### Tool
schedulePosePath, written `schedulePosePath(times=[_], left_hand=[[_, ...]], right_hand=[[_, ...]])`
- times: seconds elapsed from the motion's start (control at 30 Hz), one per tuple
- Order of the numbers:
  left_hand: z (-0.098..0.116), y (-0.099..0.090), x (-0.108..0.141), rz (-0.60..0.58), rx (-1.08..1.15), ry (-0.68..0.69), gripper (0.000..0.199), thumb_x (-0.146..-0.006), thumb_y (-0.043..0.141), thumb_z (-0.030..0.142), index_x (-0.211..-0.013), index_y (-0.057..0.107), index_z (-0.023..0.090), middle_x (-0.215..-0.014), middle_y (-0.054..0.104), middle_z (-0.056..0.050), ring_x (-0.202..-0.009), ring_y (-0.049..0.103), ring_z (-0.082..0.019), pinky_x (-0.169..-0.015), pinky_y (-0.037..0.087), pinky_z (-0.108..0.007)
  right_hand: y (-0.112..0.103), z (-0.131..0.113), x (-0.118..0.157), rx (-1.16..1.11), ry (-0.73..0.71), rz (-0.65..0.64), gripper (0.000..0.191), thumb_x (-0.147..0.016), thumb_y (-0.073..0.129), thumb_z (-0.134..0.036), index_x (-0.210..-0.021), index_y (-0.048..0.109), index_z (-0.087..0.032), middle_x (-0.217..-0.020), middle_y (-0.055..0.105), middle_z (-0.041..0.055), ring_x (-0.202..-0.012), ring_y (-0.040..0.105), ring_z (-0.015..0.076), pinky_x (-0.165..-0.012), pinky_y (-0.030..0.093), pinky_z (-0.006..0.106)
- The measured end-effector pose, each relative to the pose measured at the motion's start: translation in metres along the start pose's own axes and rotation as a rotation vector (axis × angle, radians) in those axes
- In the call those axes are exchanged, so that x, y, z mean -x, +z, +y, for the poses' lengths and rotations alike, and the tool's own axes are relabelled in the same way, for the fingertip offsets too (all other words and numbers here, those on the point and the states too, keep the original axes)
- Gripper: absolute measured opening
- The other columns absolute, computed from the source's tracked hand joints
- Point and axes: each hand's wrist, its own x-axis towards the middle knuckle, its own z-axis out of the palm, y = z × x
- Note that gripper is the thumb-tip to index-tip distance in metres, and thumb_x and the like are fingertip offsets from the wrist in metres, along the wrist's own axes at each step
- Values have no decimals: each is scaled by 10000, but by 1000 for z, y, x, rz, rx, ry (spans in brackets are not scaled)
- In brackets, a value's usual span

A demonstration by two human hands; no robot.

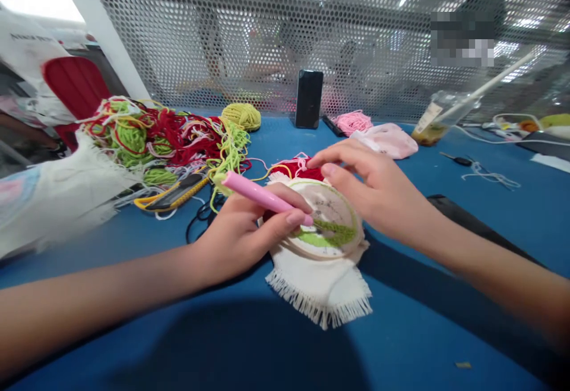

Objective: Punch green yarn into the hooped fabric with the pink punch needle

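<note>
One hooped cloth lies on the worktop in the head view, between the left hand, which pinches a pink tool at its surface, and the right hand, loosely spread by its far edge. Textured green stitching fills part of the lower area; the drawn marks above look unworked, so much seems left.

The tool is pink, the cloth white, the stitching green, the table blue.
</note>
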Motion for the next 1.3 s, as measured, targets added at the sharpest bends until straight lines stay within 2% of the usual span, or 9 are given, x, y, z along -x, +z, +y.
schedulePosePath(times=[0.13,0.27,0.43,0.53,0.7,0.93,1.03,1.13,1.3], left_hand=[[-3,1,-1,52,-139,45,101,-812,474,187,-820,563,139,-777,611,-17,-713,578,-130,-645,484,-217],[-7,0,-1,64,-211,135,156,-777,457,108,-910,529,145,-933,599,-49,-884,561,-171,-772,474,-273],[-5,0,0,96,-162,61,199,-804,468,217,-977,529,141,-998,602,-79,-932,548,-214,-771,481,-326],[-2,-1,0,52,-155,36,176,-818,470,253,-863,592,133,-835,648,-59,-787,594,-190,-681,500,-295],[1,-2,0,-15,-116,8,198,-840,448,235,-873,615,133,-840,664,-48,-786,608,-166,-701,490,-259],[6,-4,1,-24,-61,-9,194,-851,436,228,-874,596,120,-795,648,-47,-750,590,-148,-697,474,-266],[7,-5,1,-32,-48,-12,190,-854,431,226,-877,588,121,-789,641,-44,-726,584,-134,-674,471,-250],[6,-6,1,-29,-52,-22,196,-854,422,232,-861,587,127,-785,634,-45,-732,579,-140,-666,468,-255],[6,-6,0,-47,-66,-37,215,-856,401,240,-852,589,135,-762,626,-36,-692,570,-140,-622,465,-252]], right_hand=[[-5,-43,-18,-123,-174,-283,217,-829,437,-286,-808,625,-180,-878,591,20,-839,526,135,-743,395,268],[-1,-63,-34,-159,-261,-375,155,-775,484,-217,-732,616,-146,-811,606,17,-747,528,113,-659,390,238],[2,-70,-46,-323,-77,-551,118,-734,486,-205,-677,579,-159,-647,561,-20,-580,490,76,-478,349,189],[5,-74,-50,-464,34,-626,135,-745,465,-217,-666,555,-157,-556,497,-40,-471,430,48,-408,294,175],[7,-82,-56,-543,52,-626,169,-766,463,-247,-713,585,-142,-511,492,-41,-407,401,40,-399,289,187],[6,-91,-70,-478,-73,-529,207,-784,453,-228,-727,623,-123,-804,626,35,-667,526,79,-581,379,202],[8,-92,-74,-331,-148,-485,240,-800,434,-244,-719,627,-126,-720,608,21,-628,498,81,-554,349,205],[10,-96,-77,-81,-300,-346,260,-802,435,-245,-629,595,-134,-580,518,-10,-547,418,77,-507,275,221],[8,-107,-82,104,-437,-255,270,-814,428,-240,-569,498,-152,-549,425,-28,-543,351,77,-510,223,228]])
